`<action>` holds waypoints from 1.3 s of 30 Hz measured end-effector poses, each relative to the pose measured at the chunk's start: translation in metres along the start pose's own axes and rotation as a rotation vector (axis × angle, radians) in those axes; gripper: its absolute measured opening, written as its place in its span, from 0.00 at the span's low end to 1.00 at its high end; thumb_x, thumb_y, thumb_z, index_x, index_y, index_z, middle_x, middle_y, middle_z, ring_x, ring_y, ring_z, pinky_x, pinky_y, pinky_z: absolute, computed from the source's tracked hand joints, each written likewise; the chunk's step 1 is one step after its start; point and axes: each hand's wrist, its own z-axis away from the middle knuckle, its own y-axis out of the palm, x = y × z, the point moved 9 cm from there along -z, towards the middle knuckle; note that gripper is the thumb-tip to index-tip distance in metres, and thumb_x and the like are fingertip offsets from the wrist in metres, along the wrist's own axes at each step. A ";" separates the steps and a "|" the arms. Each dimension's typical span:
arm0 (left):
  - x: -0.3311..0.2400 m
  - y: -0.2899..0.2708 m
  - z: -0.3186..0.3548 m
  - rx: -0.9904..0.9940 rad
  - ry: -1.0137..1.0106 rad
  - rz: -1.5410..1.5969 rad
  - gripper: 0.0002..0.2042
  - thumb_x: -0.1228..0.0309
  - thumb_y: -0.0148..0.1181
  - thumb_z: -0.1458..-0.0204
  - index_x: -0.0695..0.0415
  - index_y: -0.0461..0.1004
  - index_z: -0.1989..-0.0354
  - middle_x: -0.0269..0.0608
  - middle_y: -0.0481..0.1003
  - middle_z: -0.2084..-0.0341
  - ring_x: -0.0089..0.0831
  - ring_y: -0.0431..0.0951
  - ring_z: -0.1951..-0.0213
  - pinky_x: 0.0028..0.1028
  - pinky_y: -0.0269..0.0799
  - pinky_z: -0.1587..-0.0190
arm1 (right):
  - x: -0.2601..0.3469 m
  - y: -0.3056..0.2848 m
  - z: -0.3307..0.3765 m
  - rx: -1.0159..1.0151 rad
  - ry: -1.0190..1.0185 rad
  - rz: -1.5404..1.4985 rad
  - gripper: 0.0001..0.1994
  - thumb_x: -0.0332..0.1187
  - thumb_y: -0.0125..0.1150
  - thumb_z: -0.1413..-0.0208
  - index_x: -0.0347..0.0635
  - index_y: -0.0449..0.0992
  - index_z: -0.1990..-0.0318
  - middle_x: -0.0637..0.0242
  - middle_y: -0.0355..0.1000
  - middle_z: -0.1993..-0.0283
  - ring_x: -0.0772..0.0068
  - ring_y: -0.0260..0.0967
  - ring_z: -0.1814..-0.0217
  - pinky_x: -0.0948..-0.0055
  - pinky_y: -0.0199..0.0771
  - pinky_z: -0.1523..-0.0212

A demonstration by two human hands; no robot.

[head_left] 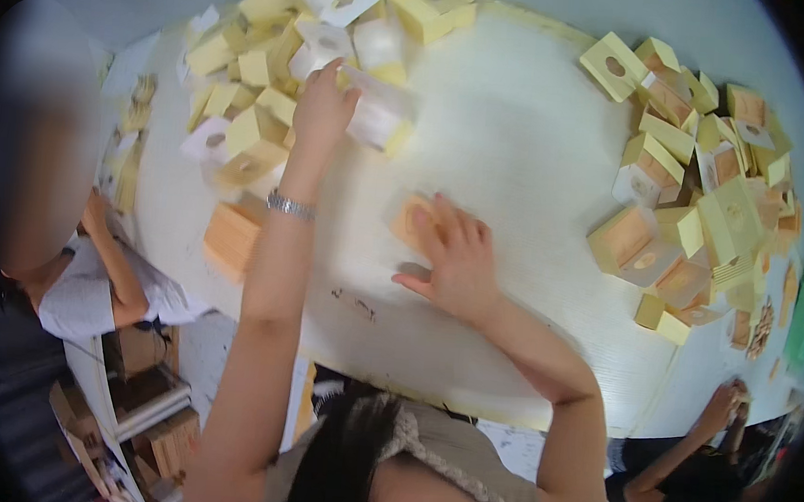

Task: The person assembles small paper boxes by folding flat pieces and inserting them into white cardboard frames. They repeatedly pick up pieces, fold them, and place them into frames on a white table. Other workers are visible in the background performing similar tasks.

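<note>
My left hand (326, 106) reaches to the near edge of the left pile, a silver watch band on its wrist. Its fingers close on the edge of a box (375, 109) with a pale, whitish face and yellow sides; the box is blurred. In the middle of the table, my right hand (462, 264) lies with fingers stretched and thumb apart. Its fingertips rest over a small peach-coloured flat piece (409, 223), partly hidden beneath them. Beside my left forearm stands an orange, ridged stack of pieces (232, 242).
A heap of yellow boxes (257, 129), some with round holes, covers the table's far left. Another heap of yellow and peach boxes (668, 176) lies at the right. The white table (522, 138) spans between. One person (111, 277) works at left, another (704, 468) at right.
</note>
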 end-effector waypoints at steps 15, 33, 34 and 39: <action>-0.005 0.000 0.170 0.426 0.331 0.543 0.29 0.75 0.55 0.50 0.55 0.60 0.35 0.52 0.71 0.53 0.43 0.76 0.63 0.35 0.73 0.60 | 0.034 -0.008 -0.033 0.230 -0.179 -0.106 0.19 0.25 0.62 0.63 0.47 0.79 0.58 0.59 0.67 0.39 0.52 0.65 0.44 0.56 0.67 0.45; 0.002 0.006 0.222 0.611 0.486 0.701 0.54 0.78 0.67 0.65 0.53 0.37 0.27 0.48 0.75 0.70 0.41 0.77 0.67 0.34 0.73 0.60 | 0.107 0.009 0.013 0.309 -0.471 0.473 0.26 0.37 0.62 0.47 0.50 0.69 0.38 0.61 0.60 0.31 0.53 0.61 0.38 0.55 0.63 0.38; 0.006 0.003 0.221 0.638 0.454 0.703 0.55 0.77 0.67 0.64 0.52 0.37 0.27 0.50 0.75 0.68 0.43 0.77 0.64 0.35 0.73 0.58 | 0.107 0.002 0.009 0.303 -0.443 0.522 0.27 0.36 0.63 0.48 0.50 0.69 0.38 0.62 0.60 0.31 0.55 0.62 0.38 0.57 0.63 0.39; 0.004 0.002 0.218 0.568 0.511 0.778 0.53 0.76 0.67 0.64 0.52 0.39 0.28 0.53 0.75 0.64 0.45 0.77 0.61 0.36 0.73 0.56 | 0.105 -0.006 0.012 0.245 -0.408 0.518 0.24 0.32 0.66 0.55 0.43 0.76 0.46 0.64 0.70 0.40 0.61 0.66 0.46 0.63 0.67 0.48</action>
